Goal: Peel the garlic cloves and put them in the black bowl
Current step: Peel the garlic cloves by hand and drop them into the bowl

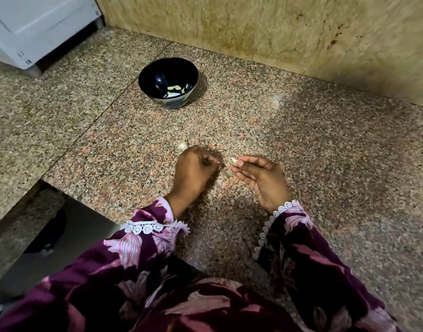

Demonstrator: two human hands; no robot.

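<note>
Clove: a pale garlic clove [234, 160] sits pinched at the fingertips of the right hand [260, 179], held just above the counter.
Right hand: palm turned up and leftward, thumb and forefinger pressed together on the clove, the other fingers loosely curled beneath.
Left hand: the left hand [193, 172] is just beside the right, back of the hand up, fingers curled inward; whether they pinch a scrap of skin cannot be told.
Second clove: another clove [182, 145], still in its skin, lies on the counter touching or just behind the left knuckles.
Peel: thin pale bits of skin [220, 183] lie on the counter between and below the two hands.
Bowl: the black bowl [168, 81] stands upright well beyond the hands, toward the wall, with a few peeled cloves [174, 90] at its bottom.
Counter: speckled granite counter [325, 152], meeting a tan stone wall [277, 27] behind.
Sleeves: dark purple floral sleeves [143, 240] with white lace cuffs.
</note>
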